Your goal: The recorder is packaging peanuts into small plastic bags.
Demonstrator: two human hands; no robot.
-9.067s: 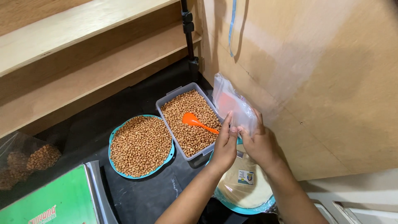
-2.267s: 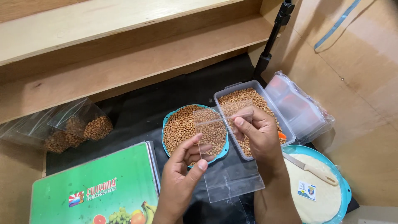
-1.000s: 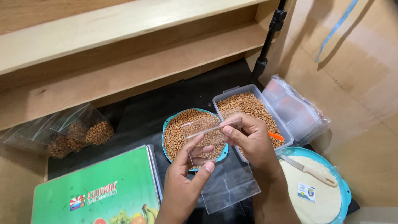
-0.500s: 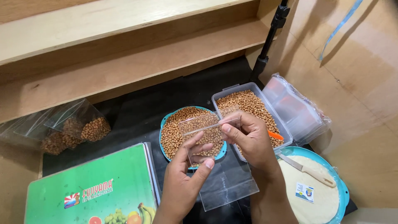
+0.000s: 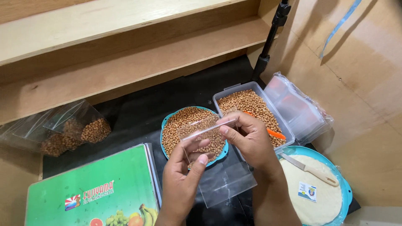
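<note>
The wooden shelves (image 5: 125, 50) span the back; below them lies a black mat (image 5: 138, 117). A green scale (image 5: 92, 192) sits at the near left, filled bags (image 5: 75, 132) behind it. A round blue bowl (image 5: 167, 125) and a clear tub (image 5: 251, 102) hold brown nuts. Both hands hold an empty clear bag (image 5: 209, 163) above the bowl: the left hand (image 5: 182, 178) pinches its side, the right hand (image 5: 249, 140) pinches its mouth. Separate the mouth evenly, keeping it over the bowl.
</note>
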